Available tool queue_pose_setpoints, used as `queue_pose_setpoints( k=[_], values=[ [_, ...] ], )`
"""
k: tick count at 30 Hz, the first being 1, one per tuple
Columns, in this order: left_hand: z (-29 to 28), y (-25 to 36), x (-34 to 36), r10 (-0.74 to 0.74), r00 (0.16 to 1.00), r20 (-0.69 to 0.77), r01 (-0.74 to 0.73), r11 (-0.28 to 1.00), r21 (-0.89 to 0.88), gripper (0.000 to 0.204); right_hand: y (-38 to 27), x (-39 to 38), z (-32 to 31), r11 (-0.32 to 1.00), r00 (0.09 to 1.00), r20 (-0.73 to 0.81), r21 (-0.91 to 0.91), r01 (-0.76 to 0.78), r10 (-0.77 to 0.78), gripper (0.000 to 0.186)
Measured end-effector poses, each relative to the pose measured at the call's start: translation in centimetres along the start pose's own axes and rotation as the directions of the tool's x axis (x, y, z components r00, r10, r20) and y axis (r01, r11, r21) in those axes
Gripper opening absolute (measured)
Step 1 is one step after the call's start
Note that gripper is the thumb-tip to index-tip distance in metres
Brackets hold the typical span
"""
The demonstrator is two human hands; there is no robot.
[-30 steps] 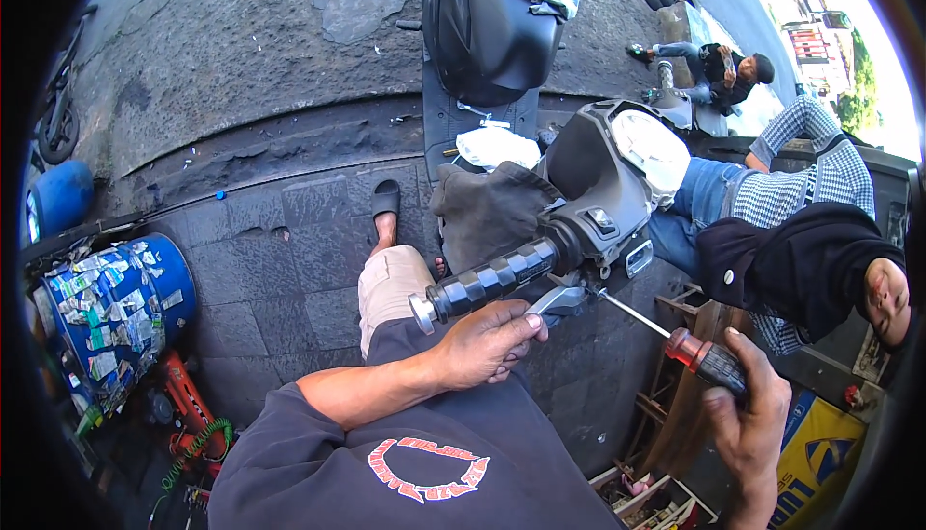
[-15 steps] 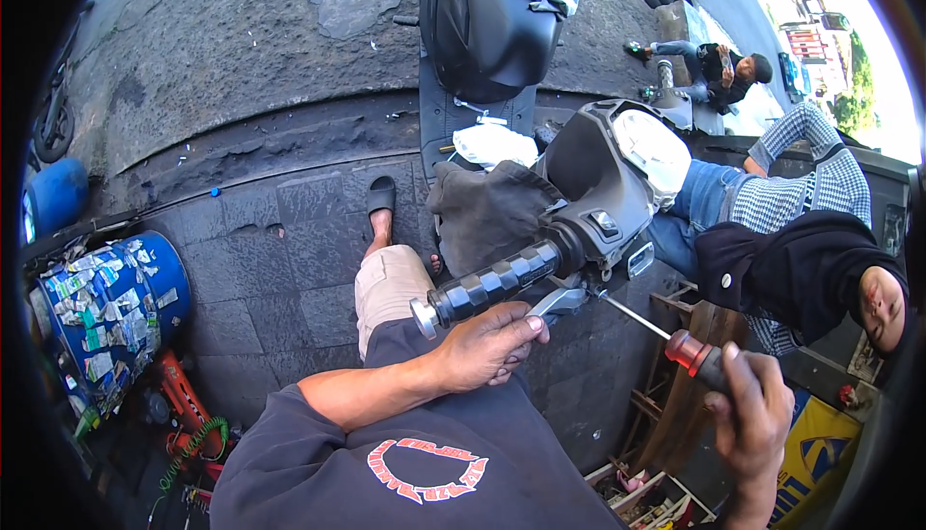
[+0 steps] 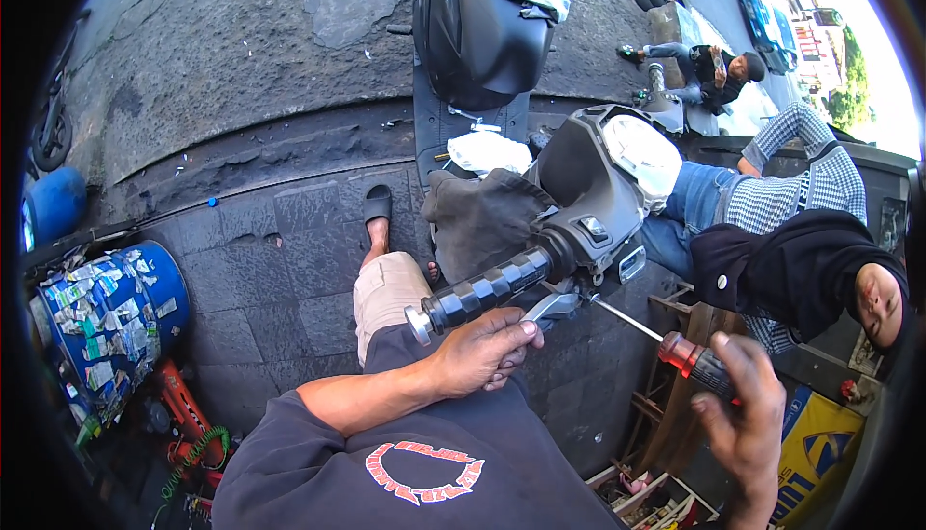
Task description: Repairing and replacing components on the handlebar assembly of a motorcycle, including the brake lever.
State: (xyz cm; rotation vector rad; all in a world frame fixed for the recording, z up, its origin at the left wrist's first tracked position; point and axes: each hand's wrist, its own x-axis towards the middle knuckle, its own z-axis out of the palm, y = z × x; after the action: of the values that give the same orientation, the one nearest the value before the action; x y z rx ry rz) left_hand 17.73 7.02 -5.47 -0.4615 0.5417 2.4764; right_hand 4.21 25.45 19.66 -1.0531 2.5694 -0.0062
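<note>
My left hand [image 3: 485, 352] is closed around the silver brake lever [image 3: 552, 308], below the black ribbed handlebar grip [image 3: 490, 289] with its metal end cap. In my right hand [image 3: 748, 419] is a screwdriver [image 3: 687, 354] with a red and black handle. Thumb and fingers sit loosely spread around the handle's butt. The shaft points up-left, its tip at the lever's mount beside the handlebar; the screw itself is too small to make out. Beyond is the scooter's grey handlebar cover [image 3: 588, 212], with a small mirror-like rectangular part [image 3: 632, 264] near the lever mount.
A dark cloth [image 3: 482, 221] and a white bag [image 3: 488, 152] lie on the scooter beyond the grip. One person [image 3: 781, 241] lies or leans close at the right; another [image 3: 719, 77] sits farther off. At left stands a blue drum [image 3: 169, 289]. A wooden tool tray [image 3: 656, 501] is low right.
The fingers of my right hand have loosened and spread on the screwdriver handle, which shows more of its length. My left hand stays on the lever; the view has shifted slightly.
</note>
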Motion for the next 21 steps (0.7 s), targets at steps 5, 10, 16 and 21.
queue_pose_setpoints(
  k=[5, 10, 16, 21],
  values=[
    [0.1, 0.0, 0.0, -0.038, 0.999, -0.014, 0.038, 0.998, -0.046, 0.031, -0.4, 0.1, 0.1, 0.991, 0.993, 0.021, -0.071, 0.114, -0.113, 0.044],
    [0.3, 0.2, -0.1, -0.022, 1.000, -0.016, 0.022, 0.999, -0.032, 0.028, -0.4, -0.1, 0.0, 0.998, 0.998, -0.004, 0.007, 0.060, -0.060, 0.054],
    [0.6, 0.1, -0.3, -0.015, 0.999, -0.036, 0.014, 0.999, -0.049, 0.027, -0.3, -0.3, 0.2, 0.995, 0.995, 0.010, 0.020, -0.095, 0.095, 0.049],
    [0.7, 0.1, -0.3, -0.014, 0.999, -0.045, 0.012, 0.999, -0.053, 0.027, 0.5, -0.1, 0.3, 0.949, 0.956, -0.066, -0.159, 0.272, -0.285, 0.044]
  ],
)
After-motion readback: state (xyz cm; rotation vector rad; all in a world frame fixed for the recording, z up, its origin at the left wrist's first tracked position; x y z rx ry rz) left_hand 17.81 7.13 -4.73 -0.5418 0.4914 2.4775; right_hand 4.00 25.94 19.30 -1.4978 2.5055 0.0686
